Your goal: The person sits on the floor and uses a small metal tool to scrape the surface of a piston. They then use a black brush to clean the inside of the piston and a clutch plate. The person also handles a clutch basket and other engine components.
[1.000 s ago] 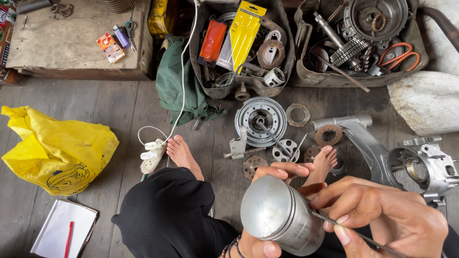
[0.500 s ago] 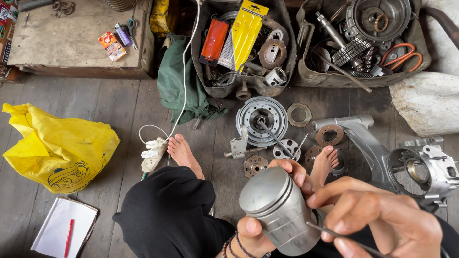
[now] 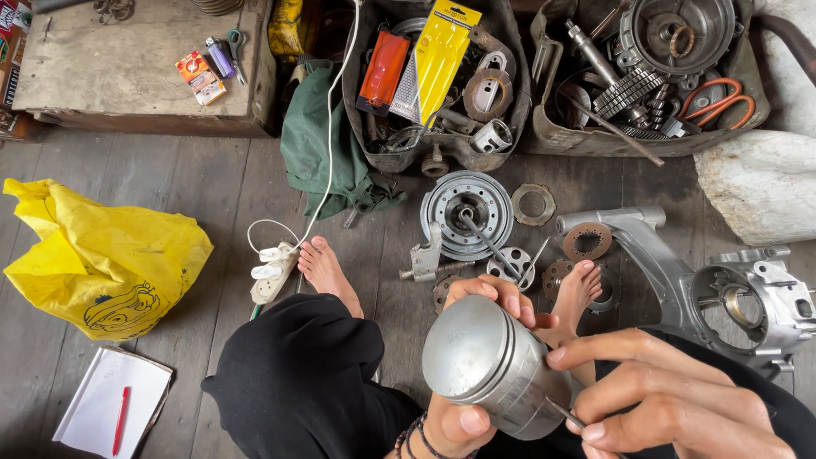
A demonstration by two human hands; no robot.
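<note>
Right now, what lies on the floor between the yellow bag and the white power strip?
In the head view, only bare wooden floorboards lie between the yellow bag and the white power strip; the strip's thin white cable loops just above it.

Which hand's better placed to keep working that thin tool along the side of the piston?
Right. The right hand already pinches the thin metal tool at the piston skirt; the left hand is wrapped around it.
</note>
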